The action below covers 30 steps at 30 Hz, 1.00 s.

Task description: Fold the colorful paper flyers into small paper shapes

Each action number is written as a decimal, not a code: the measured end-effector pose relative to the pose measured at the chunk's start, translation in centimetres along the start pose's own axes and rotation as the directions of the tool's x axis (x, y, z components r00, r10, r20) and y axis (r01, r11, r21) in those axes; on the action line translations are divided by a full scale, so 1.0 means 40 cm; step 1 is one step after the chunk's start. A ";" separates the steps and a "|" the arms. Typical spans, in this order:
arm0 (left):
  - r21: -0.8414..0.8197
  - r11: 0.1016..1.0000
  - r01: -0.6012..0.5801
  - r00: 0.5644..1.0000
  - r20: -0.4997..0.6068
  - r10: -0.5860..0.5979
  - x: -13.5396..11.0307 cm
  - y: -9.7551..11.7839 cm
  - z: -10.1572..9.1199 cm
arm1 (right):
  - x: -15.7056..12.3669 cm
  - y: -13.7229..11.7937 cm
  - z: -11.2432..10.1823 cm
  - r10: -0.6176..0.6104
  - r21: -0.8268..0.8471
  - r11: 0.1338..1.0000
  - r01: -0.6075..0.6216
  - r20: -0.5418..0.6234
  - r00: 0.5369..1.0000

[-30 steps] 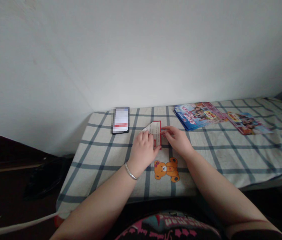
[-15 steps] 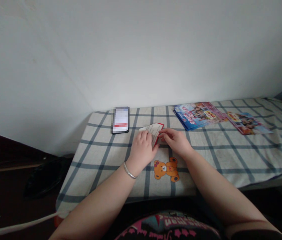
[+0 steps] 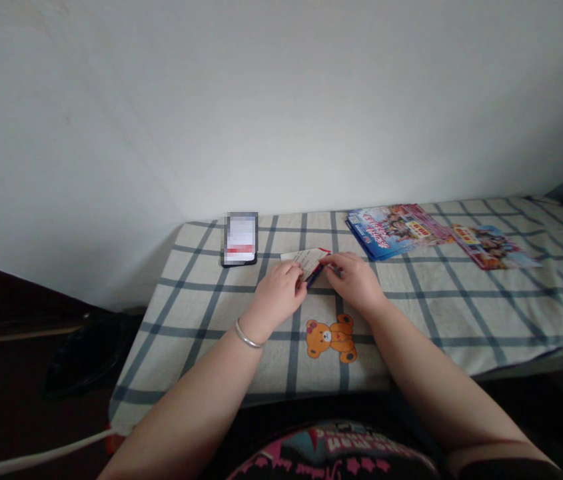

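A small folded paper leaflet (image 3: 310,259), pale with printed text and red and dark blue edges, lies on the checked tablecloth (image 3: 221,300) between my hands. My left hand (image 3: 281,290), with a silver bangle at the wrist, closes on the leaflet's near left side, fingers on top and thumb at the lower edge. On the other side, my right hand (image 3: 354,280) pinches the leaflet's right edge between thumb and fingertips. The undersides of both hands' fingers are partly hidden.
A phone (image 3: 240,239) with a blurred screen lies to the left near the wall. A stack of colourful flyers (image 3: 391,230) is at the back right, with another flyer (image 3: 496,247) beside it. A printed teddy bear (image 3: 331,338) decorates the cloth. A black bag (image 3: 91,357) is below left.
My left hand has shifted slightly left and down along the leaflet, and my right hand slightly right. The leaflet has turned a little, with a dark blue edge now showing.
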<state>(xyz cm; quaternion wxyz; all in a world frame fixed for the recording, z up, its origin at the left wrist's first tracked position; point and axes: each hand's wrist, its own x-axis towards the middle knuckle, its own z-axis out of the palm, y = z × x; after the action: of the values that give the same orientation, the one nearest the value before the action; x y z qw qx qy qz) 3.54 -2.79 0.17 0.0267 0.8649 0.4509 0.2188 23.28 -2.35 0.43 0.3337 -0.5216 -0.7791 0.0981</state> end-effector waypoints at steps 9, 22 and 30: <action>-0.063 0.993 -0.095 0.995 0.009 0.096 0.001 -0.020 0.000 | 0.004 0.020 0.005 -0.105 -0.188 0.976 0.105 0.013 0.994; -0.001 0.996 -0.086 0.996 0.026 0.086 0.002 -0.042 -0.013 | 0.007 0.009 0.006 -0.175 -0.055 0.981 0.184 0.132 0.976; 0.122 0.992 0.015 1.000 0.012 -0.017 -0.004 -0.021 -0.024 | 0.006 -0.006 -0.002 -0.099 -0.055 0.992 0.110 0.180 0.979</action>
<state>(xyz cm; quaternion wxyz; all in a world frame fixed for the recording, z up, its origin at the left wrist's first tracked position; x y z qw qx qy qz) 2.45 -2.56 0.78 -0.0216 0.8627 0.4702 0.1851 23.09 -2.24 0.70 0.2507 -0.4796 -0.8348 0.1012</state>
